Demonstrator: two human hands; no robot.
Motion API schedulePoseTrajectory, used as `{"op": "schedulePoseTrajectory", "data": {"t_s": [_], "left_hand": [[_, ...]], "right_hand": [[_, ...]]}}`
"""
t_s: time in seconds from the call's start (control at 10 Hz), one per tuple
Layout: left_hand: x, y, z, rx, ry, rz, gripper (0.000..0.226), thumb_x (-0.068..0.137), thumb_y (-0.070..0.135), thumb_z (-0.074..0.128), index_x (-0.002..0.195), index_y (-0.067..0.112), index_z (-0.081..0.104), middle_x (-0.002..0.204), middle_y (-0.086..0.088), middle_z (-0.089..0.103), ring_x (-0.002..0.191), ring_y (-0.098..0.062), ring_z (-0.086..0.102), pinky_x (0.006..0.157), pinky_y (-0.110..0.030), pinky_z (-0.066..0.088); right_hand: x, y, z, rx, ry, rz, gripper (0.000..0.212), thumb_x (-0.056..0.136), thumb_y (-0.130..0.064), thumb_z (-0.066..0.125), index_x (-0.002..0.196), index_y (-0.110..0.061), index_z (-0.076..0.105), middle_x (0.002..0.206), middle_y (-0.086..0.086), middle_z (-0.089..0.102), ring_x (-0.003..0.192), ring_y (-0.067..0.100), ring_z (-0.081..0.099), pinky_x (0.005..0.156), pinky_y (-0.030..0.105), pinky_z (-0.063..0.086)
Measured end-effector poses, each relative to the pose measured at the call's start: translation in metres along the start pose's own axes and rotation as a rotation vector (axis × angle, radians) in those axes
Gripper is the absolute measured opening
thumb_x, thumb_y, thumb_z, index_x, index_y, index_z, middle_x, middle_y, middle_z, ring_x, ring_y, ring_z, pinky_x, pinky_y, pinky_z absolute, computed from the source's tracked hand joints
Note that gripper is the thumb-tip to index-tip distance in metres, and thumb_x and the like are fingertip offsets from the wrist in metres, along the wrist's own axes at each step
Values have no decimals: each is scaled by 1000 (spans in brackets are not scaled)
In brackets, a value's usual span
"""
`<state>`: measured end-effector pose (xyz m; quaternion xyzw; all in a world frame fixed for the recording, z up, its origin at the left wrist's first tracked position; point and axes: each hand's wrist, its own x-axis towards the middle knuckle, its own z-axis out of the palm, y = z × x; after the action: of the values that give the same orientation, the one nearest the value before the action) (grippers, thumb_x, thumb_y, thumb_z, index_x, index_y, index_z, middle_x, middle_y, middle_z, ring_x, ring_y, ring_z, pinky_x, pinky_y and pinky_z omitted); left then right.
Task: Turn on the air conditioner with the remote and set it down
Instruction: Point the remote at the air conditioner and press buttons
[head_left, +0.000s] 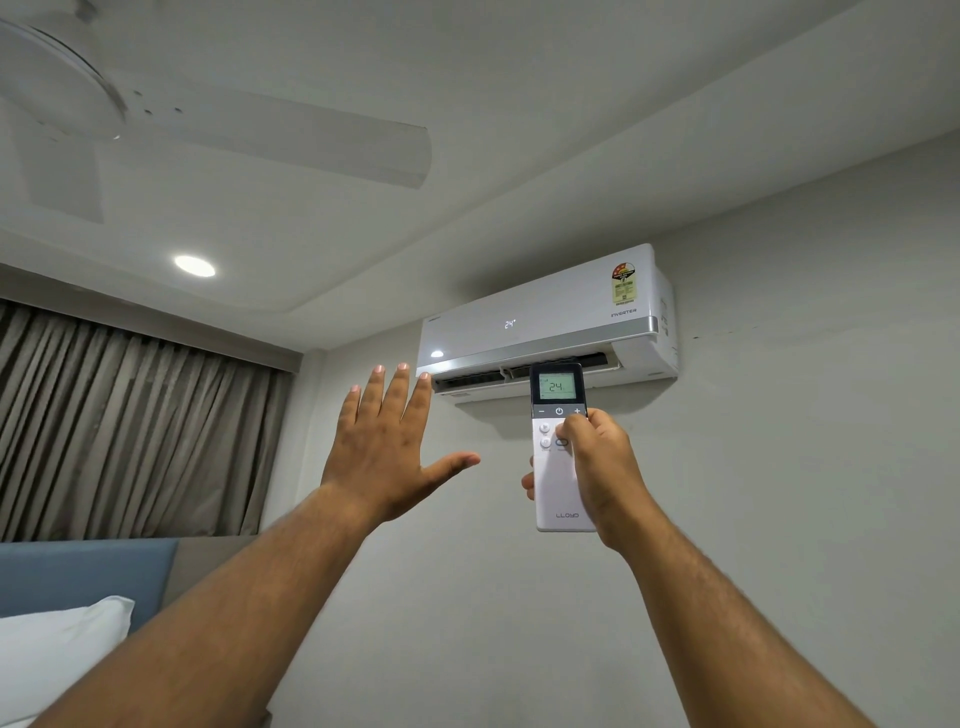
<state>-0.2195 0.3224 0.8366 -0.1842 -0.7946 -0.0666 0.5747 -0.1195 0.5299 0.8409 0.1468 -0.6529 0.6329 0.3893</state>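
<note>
Covering part of the louvre slot, the slim white remote with lit green screen (561, 447) hides the middle of the white wall-mounted air conditioner (545, 322); both read 24. Sticker text on the unit too small to read. Right hand (597, 467) clamped around remote, upright, thumb on the buttons. Left hand (387, 441) raised beside it, fingers spread, holding nothing. White ceiling fan (156, 114) cut off top left; grey pleated curtain (130, 426), white pillow (57, 654) lower left.
</note>
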Motion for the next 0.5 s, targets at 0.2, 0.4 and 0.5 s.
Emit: {"op": "schedulePoseTrajectory", "data": {"t_s": [0.2,0.4,0.5], "left_hand": [[1,-1,5,8,0,3,113,69,93,-1,153,18,-4,164,-12,0,149,-33,-6,120,-51,2],[1,-2,7,1,4,4,113,69,93,0,153,18,-3,164,-12,1,149,-33,-5,119,-51,2],[1,-5,8,10,5,4,113,69,93,-1,153,18,-5,164,-12,1,149,-32,-6,119,-51,2]], "right_hand": [[3,0,2,14,-1,-12,6,85,-15,46,89,-14,51,82,23,65,49,34,70,43,35,54],[4,1,2,21,-2,-17,6,86,-14,45,89,-13,51,81,23,64,48,35,69,44,35,55],[5,2,2,20,7,-19,6,87,-14,45,89,-13,51,81,23,65,48,34,69,43,35,54]]}}
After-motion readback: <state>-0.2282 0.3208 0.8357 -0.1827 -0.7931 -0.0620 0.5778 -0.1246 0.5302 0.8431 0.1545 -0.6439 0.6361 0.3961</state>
